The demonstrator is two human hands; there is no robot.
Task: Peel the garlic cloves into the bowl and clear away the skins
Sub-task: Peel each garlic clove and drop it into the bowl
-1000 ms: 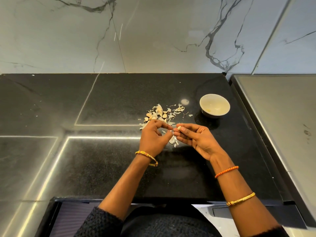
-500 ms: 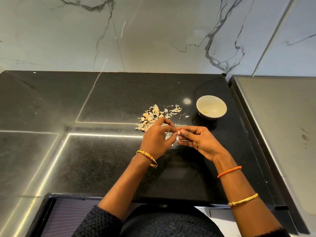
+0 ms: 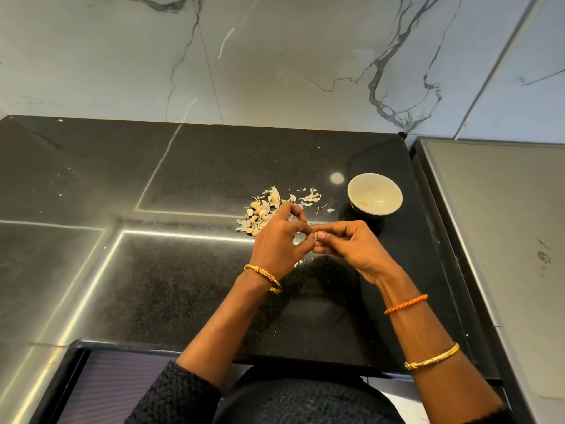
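Skins (image 3: 301,197) and cloves (image 3: 256,212) lie left of the bowl (image 3: 374,194), which holds a peeled piece (image 3: 364,202); left hand (image 3: 276,244) and right hand (image 3: 351,246) both pinch one clove (image 3: 315,236).

A single head-worn wide-angle camera is looking forward and steeply down from the near edge of the black worktop (image 3: 189,286), close above it. It is facing the marble wall (image 3: 275,56) along the far edge, taking in the worktop's right edge too.
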